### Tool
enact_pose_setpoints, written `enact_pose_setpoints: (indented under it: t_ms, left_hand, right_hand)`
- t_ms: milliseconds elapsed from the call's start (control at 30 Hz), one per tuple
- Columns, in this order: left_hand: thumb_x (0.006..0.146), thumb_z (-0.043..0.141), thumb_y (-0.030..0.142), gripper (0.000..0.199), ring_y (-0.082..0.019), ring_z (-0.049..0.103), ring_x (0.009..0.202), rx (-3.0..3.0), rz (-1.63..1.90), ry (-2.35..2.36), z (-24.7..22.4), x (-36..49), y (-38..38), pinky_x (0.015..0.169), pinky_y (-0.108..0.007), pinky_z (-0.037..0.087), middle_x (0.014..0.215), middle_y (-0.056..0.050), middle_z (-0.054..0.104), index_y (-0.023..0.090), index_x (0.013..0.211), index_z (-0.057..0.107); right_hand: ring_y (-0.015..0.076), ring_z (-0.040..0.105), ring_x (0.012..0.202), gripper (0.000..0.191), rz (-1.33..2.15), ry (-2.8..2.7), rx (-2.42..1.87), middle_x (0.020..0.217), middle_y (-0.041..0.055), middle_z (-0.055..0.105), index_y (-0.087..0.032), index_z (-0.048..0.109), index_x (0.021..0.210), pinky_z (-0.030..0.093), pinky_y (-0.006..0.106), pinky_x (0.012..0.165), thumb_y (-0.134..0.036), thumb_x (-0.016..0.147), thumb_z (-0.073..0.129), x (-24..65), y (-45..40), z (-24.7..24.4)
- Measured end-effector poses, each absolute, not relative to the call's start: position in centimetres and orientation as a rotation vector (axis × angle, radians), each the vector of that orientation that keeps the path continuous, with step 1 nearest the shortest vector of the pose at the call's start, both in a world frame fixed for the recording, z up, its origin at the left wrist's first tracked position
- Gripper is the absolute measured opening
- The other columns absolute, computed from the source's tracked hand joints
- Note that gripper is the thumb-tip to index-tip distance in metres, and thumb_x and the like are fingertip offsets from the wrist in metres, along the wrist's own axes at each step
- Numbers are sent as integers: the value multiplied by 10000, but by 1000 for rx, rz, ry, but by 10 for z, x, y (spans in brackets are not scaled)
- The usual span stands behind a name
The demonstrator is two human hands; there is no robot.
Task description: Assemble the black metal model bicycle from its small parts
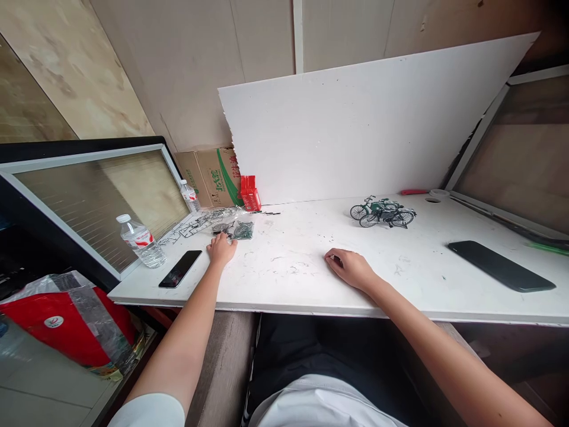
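Observation:
My left hand [221, 249] reaches over the white table, its fingers a little apart at the near edge of a clear bag of dark parts [222, 228]. Just right of that bag lies a small bag of green parts [243, 230]. My right hand [351, 268] rests on the table with curled fingers, thumb and fingertips together, and nothing shows in it. Beyond it stand two small model bicycles close together, a green one [359, 210] behind a black one [368, 220]. Thin black part frames [195, 222] in clear plastic lie left of the bags.
At the left are a phone [180, 268] and two water bottles [141, 242] [189, 196]. A cardboard box [213, 178] and red box [250, 193] stand behind. A dark flat case [500, 265], red-handled tool [413, 191] and tape roll [439, 193] are at the right.

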State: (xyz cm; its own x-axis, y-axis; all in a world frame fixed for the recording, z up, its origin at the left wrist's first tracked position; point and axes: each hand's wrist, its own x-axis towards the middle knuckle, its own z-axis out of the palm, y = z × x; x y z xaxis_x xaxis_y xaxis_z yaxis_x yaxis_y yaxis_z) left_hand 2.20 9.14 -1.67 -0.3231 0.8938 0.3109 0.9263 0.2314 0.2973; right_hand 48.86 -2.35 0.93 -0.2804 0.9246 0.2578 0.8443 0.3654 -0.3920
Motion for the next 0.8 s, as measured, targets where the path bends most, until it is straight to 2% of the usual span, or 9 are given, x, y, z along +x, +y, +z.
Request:
enact_pose_setpoints:
  t_ms: [200,467,667,800]
  left_hand:
    - [1006,510,466,314,-382,561,1305,-1805,-674,-2378,-16,24,89,1089,-568,433,1399,-161,656,231,1139,671]
    - [1016,457,321,262,-370,562,1261,-1760,-642,-2274,-9,32,79,1006,-510,504,1261,-173,669,223,1007,700]
    - [998,462,338,364,-423,534,1295,-1578,-661,-2369,-4,38,78,1028,-548,499,1294,-267,621,123,1151,712]
    - [992,471,311,374,-406,521,1333,-1588,-749,-2325,-3,39,78,1090,-539,459,1347,-250,604,125,1260,654]
  right_hand:
    - [236,749,911,280,215,-2197,-1546,1081,75,815,-253,747,1109,498,292,776,-375,1068,499,489,-26,12]
    - [247,745,933,288,249,-2202,-1545,1097,76,811,-241,736,1096,509,319,797,-371,1065,481,488,-28,15]
    - [251,749,930,300,234,-2207,-1546,1093,80,814,-247,740,1097,519,326,797,-380,1070,473,488,-27,14]
    - [251,750,943,301,239,-2206,-1538,1103,78,812,-247,738,1100,518,322,802,-385,1070,472,488,-26,13]
